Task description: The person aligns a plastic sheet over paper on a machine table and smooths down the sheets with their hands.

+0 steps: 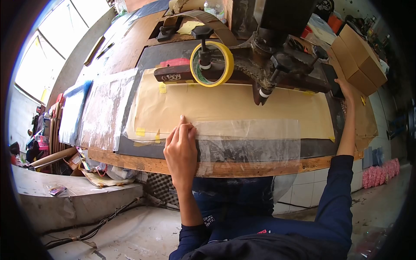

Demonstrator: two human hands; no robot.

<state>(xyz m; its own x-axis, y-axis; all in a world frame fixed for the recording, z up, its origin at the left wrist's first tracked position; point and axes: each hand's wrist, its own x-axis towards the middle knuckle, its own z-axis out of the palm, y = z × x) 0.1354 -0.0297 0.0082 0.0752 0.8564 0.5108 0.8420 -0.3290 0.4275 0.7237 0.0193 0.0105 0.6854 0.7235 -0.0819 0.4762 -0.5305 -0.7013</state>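
My left hand [180, 145] is at the front edge of the work table, its fingers closed on the left edge of a transparent plastic bag [249, 143]. The bag lies partly over tan paper sheets [225, 104] and hangs past the wooden edge [130, 160]. Pieces of yellow tape mark the paper. At the far right, my right hand [345, 92] is against a black box-like part [332, 80] beside the press; its fingers are mostly hidden. Above the paper stands the press's metal bar [173, 74], with a yellow tape roll [229, 65] hung on one knob.
The dark press column [284, 19] rises over the table's back. Stacked plastic bags [106, 108] lie on the left. An open cardboard box [357, 60] stands at the right. Pink bundles [381, 173] sit on the floor at the right, and cables [99, 223] run along the lower left.
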